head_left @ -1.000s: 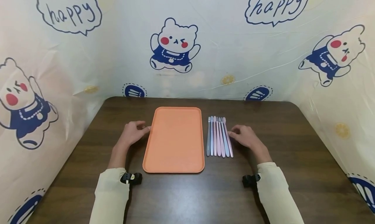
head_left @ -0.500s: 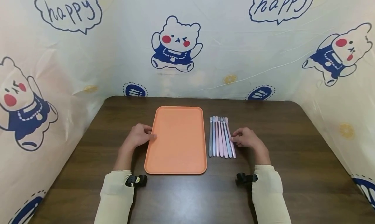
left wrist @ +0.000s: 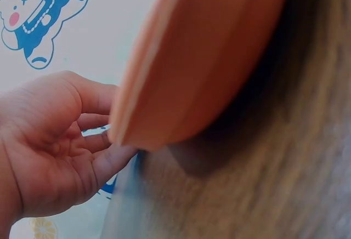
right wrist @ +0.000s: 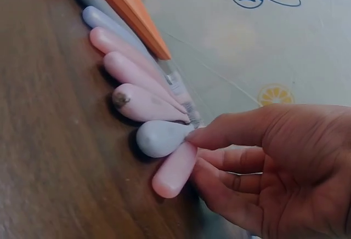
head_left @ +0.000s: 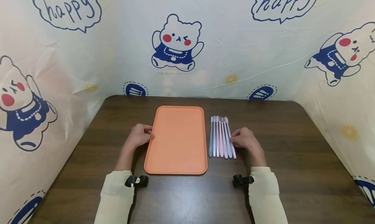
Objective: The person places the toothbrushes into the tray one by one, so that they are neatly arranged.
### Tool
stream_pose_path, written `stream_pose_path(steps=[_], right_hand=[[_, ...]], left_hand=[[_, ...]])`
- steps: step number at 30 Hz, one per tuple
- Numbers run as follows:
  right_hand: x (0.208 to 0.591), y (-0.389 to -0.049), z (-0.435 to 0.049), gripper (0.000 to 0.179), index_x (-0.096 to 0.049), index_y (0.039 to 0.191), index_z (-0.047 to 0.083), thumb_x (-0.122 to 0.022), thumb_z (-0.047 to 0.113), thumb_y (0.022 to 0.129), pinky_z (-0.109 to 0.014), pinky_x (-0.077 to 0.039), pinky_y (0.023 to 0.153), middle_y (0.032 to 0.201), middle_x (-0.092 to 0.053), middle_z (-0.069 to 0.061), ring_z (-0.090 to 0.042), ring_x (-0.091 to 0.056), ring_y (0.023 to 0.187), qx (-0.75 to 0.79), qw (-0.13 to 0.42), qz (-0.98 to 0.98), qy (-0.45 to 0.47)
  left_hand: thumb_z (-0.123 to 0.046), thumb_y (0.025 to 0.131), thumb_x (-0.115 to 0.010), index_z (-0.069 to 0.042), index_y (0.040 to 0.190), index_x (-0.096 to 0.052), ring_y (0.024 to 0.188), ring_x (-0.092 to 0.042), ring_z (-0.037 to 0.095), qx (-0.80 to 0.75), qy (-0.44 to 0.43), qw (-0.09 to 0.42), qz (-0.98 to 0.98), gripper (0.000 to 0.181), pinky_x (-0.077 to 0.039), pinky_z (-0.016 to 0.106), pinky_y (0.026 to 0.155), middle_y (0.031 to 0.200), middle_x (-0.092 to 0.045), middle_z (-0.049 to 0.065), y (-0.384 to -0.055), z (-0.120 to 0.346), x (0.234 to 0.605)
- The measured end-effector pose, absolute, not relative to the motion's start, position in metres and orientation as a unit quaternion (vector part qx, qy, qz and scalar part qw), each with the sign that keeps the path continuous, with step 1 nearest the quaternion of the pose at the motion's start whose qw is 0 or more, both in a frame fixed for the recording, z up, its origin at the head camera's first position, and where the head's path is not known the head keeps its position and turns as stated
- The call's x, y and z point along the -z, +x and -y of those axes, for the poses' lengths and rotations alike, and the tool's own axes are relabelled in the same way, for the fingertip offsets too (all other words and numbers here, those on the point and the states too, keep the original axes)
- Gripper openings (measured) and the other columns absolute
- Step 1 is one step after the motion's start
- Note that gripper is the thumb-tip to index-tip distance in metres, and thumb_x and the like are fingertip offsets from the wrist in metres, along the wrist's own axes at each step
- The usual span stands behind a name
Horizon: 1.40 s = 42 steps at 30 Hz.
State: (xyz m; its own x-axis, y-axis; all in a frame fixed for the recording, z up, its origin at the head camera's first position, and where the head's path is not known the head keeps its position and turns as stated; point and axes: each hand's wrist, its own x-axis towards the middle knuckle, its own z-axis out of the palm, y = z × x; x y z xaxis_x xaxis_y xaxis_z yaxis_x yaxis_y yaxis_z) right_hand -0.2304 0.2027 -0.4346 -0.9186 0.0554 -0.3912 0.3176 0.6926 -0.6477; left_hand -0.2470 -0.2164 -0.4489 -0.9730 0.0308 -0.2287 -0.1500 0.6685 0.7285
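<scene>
An orange tray (head_left: 177, 142) lies on the brown table, its long sides running away from me. At its left rim is my left hand (head_left: 140, 135), gripping the edge between thumb and fingers; the left wrist view shows the tray's side (left wrist: 181, 74) close up. To the right of the tray several toothbrushes (head_left: 218, 139) in pale blue, pink and grey lie side by side, handles toward me. My right hand (head_left: 246, 139) pinches the rightmost one, a pink toothbrush (right wrist: 175, 173), beside a blue-grey toothbrush (right wrist: 159, 139). Part of the pink one is hidden by the fingers.
A pale cloth wall (head_left: 216, 54) printed with cartoon bears surrounds the back and sides of the table (head_left: 181, 198). A black wrist camera (head_left: 140, 181) sits on the left sleeve and another camera (head_left: 242, 181) on the right.
My left hand has come rightward onto the tray's left rim and now grips it. My right hand has come slightly nearer and closed its fingers on the rightmost pink toothbrush.
</scene>
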Motion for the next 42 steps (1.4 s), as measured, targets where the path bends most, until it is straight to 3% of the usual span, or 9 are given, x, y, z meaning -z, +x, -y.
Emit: stream_pose_path(steps=[9,17,27,42], right_hand=[[0.443,-0.231,-0.201,0.025,-0.071,0.103,0.001,-0.067,0.023,0.093,-0.026,-0.051,0.068,0.092,-0.069,-0.013,-0.022,-0.065,0.081,0.354,0.153,-0.916,0.106],[0.446,-0.231,-0.204,0.035,-0.066,0.119,-0.005,-0.066,0.02,0.095,-0.027,-0.059,0.073,0.106,-0.069,-0.021,-0.02,-0.067,0.082,0.415,0.131,-0.893,0.112],[0.448,-0.23,-0.203,0.037,-0.063,0.126,-0.007,-0.064,0.016,0.097,-0.028,-0.063,0.08,0.119,-0.067,-0.026,-0.017,-0.068,0.083,0.502,0.101,-0.854,0.089],[0.452,-0.234,-0.193,0.04,-0.061,0.13,-0.01,-0.064,0.011,0.096,-0.021,-0.061,0.072,0.115,-0.068,-0.027,-0.008,-0.066,0.077,0.564,0.091,-0.819,0.048]], left_hand=[[-0.007,0.093,-0.066,0.005,0.131,-0.064,0.084,-0.065,0.02,-0.401,-0.033,0.11,-0.909,0.04,-0.057,0.025,0.07,0.107,-0.068,0.02,-0.245,0.218,0.453],[-0.009,0.095,-0.064,0.002,0.135,-0.062,0.087,-0.06,0.023,-0.413,-0.046,0.114,-0.902,0.042,-0.049,0.023,0.068,0.103,-0.064,0.017,-0.246,0.218,0.452],[-0.012,0.096,-0.065,0.001,0.137,-0.061,0.088,-0.062,0.022,-0.429,-0.058,0.123,-0.893,0.043,-0.057,0.023,0.073,0.106,-0.062,0.016,-0.247,0.216,0.451],[-0.012,0.096,-0.066,0.001,0.137,-0.061,0.087,-0.062,0.021,-0.439,-0.061,0.131,-0.887,0.043,-0.061,0.026,0.078,0.104,-0.062,0.015,-0.25,0.218,0.452]])
